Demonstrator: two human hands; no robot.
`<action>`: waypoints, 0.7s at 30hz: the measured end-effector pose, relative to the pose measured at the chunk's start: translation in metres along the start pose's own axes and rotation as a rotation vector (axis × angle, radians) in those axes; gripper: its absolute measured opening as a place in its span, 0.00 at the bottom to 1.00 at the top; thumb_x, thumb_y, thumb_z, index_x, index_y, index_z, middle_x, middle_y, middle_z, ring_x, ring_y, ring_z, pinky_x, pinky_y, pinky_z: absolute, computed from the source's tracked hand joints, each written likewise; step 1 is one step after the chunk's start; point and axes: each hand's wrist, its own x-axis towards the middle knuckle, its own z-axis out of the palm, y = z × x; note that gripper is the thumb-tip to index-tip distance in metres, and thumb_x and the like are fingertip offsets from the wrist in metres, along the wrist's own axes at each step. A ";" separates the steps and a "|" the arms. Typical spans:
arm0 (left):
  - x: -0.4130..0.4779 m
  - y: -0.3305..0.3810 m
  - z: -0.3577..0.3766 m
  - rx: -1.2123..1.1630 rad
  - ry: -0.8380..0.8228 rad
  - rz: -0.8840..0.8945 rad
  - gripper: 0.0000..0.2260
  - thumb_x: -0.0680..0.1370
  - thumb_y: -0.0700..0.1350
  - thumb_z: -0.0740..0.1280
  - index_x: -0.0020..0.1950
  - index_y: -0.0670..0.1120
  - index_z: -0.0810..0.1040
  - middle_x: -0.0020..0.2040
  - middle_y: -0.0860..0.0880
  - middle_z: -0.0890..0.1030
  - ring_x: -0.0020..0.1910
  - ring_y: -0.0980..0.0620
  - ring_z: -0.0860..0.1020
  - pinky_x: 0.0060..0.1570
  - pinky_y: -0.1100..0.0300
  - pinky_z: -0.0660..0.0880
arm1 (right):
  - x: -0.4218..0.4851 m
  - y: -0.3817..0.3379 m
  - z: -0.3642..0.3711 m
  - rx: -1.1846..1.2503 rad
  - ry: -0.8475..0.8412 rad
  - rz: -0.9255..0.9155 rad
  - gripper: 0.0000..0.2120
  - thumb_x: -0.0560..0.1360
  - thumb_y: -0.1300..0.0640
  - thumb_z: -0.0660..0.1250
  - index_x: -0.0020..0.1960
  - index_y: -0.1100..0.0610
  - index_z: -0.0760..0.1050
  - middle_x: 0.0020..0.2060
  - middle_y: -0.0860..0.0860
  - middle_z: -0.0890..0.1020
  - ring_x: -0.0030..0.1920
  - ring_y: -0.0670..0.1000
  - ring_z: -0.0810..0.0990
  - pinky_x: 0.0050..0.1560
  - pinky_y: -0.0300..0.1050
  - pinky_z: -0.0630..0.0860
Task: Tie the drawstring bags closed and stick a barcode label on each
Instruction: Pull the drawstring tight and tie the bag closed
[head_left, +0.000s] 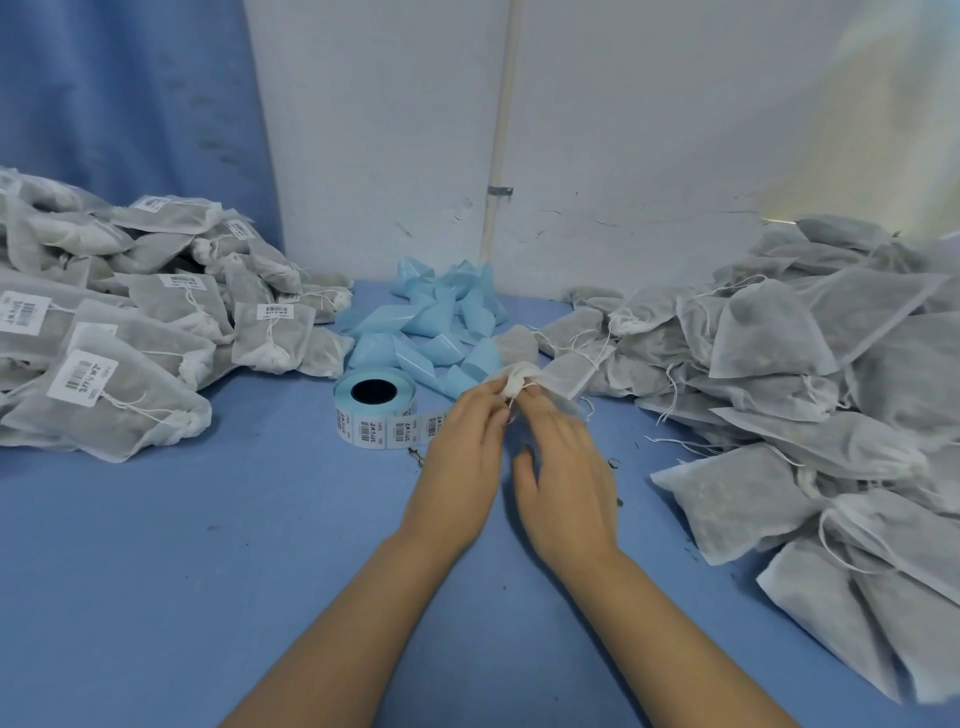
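Drawstring bag (556, 375) at frame centre, its neck pinched between left hand (457, 467) and right hand (566, 488), fingertips together. Blue table (208, 571), white wall (649, 130), blue curtain (130, 104). 1 label roll (375, 415). 2 heaps: labelled pile (104, 322) left, unlabelled pile (831, 389) right.

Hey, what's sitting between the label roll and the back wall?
Crumpled light-blue backing strips lie heaped between the label roll and the wall, as the head view shows.
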 end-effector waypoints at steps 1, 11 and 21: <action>0.000 0.000 0.000 0.000 0.009 -0.009 0.10 0.81 0.35 0.57 0.57 0.41 0.76 0.61 0.56 0.73 0.59 0.69 0.70 0.61 0.74 0.64 | 0.000 -0.001 0.000 -0.003 -0.001 -0.015 0.30 0.72 0.66 0.63 0.73 0.52 0.66 0.71 0.45 0.69 0.66 0.48 0.70 0.56 0.42 0.70; -0.005 -0.005 0.004 0.135 -0.059 -0.060 0.07 0.82 0.44 0.56 0.52 0.47 0.74 0.46 0.53 0.76 0.44 0.58 0.73 0.45 0.59 0.70 | 0.000 -0.002 0.001 0.132 0.199 -0.064 0.26 0.72 0.69 0.64 0.68 0.54 0.73 0.64 0.44 0.77 0.57 0.48 0.73 0.52 0.42 0.72; -0.009 -0.011 0.002 0.022 -0.254 -0.134 0.08 0.82 0.46 0.57 0.44 0.51 0.70 0.39 0.53 0.79 0.36 0.64 0.76 0.45 0.58 0.74 | 0.003 0.010 0.000 0.504 0.301 0.194 0.10 0.73 0.62 0.70 0.50 0.50 0.83 0.44 0.34 0.80 0.51 0.35 0.68 0.52 0.25 0.64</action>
